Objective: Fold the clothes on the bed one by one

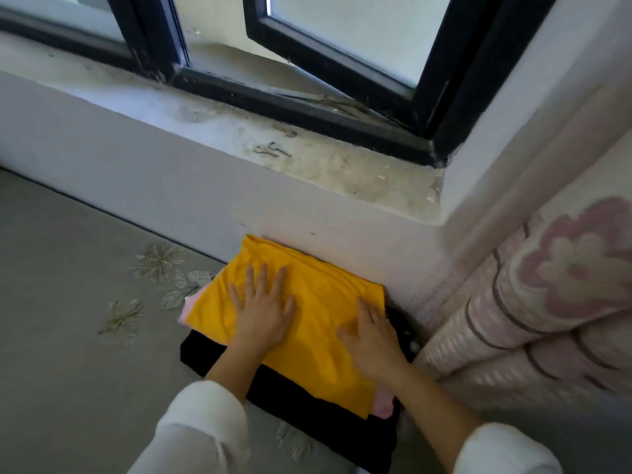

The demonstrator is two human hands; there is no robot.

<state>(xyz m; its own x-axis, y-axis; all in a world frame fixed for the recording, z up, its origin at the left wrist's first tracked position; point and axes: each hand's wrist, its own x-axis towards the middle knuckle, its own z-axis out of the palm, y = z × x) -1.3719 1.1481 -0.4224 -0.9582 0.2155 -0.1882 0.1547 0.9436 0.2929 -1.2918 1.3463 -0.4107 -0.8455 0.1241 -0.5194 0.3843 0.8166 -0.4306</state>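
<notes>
Took stained grey stone window sill [342, 159] as reference. Found folded yellow cloth garment [307, 302] directly below the sill, close against the wall under it, topping a stack on the grey bed sheet with embroidered flowers [68, 336]. Noted folded black garment [307, 405] at the bottom of the stack, sticking out on the side away from the sill, plus slivers of a pink garment [383, 405] sandwiched between. Recorded left hand [263, 316] laid flat on the yellow garment, fingers straight and spread, gripping nothing. Same for right hand [371, 340]: flat, released, pressing the yellow cloth nearer the stack's right edge, below the sill's right end. Logged rolled pink-flowered quilt [547, 319] below and right of the sill, just beside the stack. Judged step in hand: pressing and smoothing the finished yellow fold onto the pile. To do well: press with whole palms rather than fingertips; sweep outward from the middle toward the edges to push creases out; avoid dragging away from the sill, so as not to slide the top layer off the pink and black ones. Worth squaring the yellow edges to the black garment's edges, presently skewed. Lift straight up on release to avoid pulling thin cloth along. Saw no unfolded clothes in this view; cannot tell remaining share of the task.
</notes>
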